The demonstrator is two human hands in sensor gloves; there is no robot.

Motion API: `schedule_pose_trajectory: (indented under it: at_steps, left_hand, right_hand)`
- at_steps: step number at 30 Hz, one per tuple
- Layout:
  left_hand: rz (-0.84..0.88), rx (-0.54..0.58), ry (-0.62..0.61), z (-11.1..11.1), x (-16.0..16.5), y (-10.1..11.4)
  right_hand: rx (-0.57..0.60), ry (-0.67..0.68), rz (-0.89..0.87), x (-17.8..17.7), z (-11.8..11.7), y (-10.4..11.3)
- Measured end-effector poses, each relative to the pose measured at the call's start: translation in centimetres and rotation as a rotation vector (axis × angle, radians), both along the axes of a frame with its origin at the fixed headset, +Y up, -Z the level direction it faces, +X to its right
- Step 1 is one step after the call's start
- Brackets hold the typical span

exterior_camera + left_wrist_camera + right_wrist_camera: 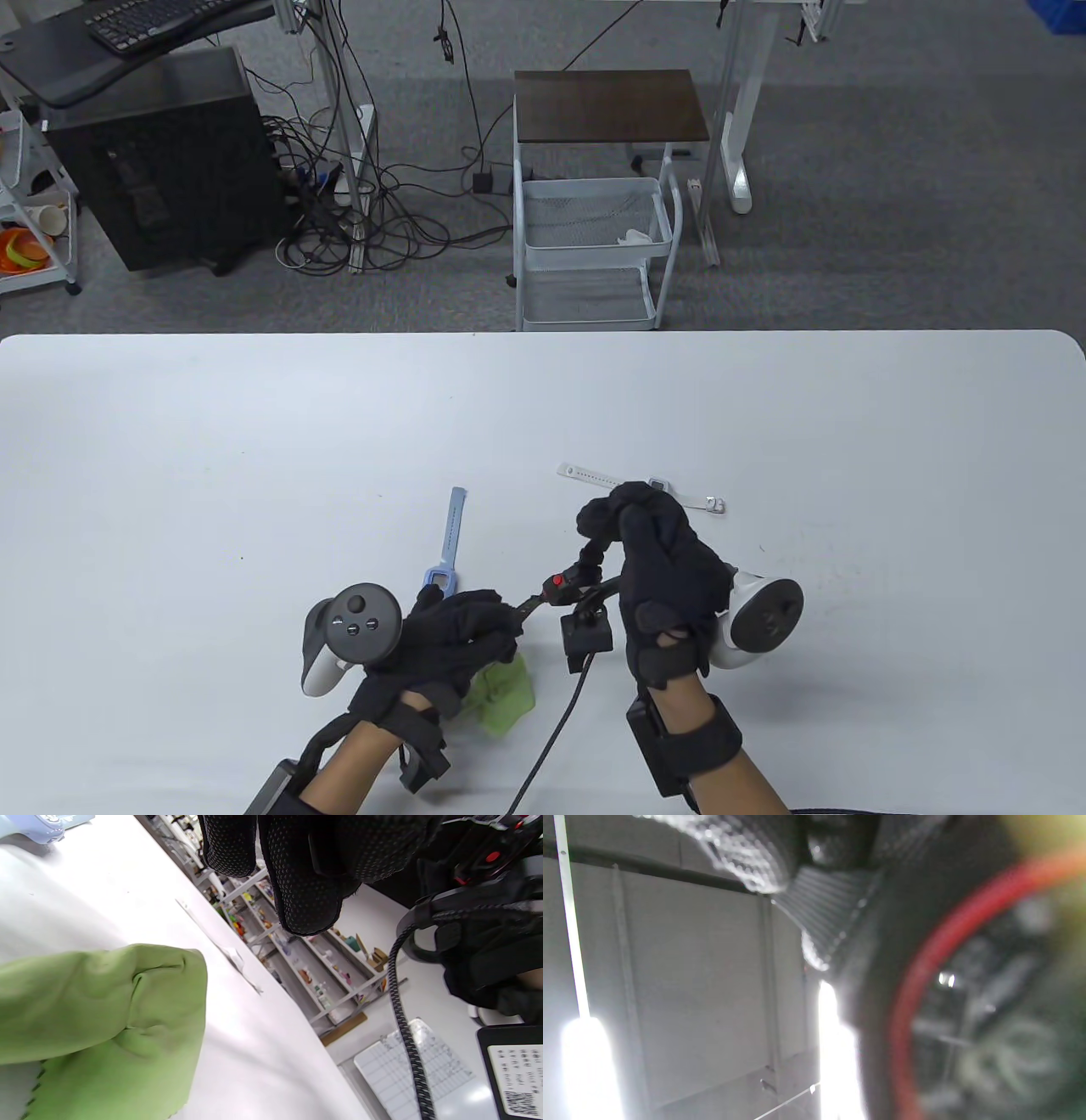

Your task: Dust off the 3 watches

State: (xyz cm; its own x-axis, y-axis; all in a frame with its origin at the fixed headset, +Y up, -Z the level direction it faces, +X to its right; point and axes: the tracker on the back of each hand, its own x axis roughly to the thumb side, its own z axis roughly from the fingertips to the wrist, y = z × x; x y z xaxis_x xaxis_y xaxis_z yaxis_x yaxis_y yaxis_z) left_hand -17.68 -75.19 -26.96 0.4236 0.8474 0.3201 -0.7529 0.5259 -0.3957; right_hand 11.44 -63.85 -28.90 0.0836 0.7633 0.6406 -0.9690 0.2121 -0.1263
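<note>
Mostly hidden — black watch (pixel 567 587) (blurred) between both hands.

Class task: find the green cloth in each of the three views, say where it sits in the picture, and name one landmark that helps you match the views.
Table view: green cloth low centre, under the left hand.
Left wrist view: fills the lower left, on the white table.
Right wrist view: not identifiable.
Shared landmark: the black watch with red accents, a blurred red-ringed dial at right.

Table view looks down from the near edge; both wrist views sit close, sharing the black watch (pixel 567 587).
</note>
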Motion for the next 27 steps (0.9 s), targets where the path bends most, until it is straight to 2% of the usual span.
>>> schedule_pose_trajectory:
  at_steps: [5,13,20,27]
  left_hand:
    - [0.074,0.0,0.03,0.0,-1.0,0.4]
    - [0.246,0.016,0.148,-0.5,-4.2,1.4]
    - [0.36,0.023,0.244,-0.7,-6.7,1.8]
    - [0.518,0.062,0.338,-0.4,-9.5,2.9]
  right_hand:
    - [-0.019,-0.039,-0.028,1.1,-0.6,-0.5]
    - [-0.081,-0.069,-0.054,2.1,-1.7,-2.1]
    - [-0.103,-0.082,0.011,1.7,-2.1,-2.9]
    - [-0.182,0.006,0.138,0.2,-2.6,-3.9]
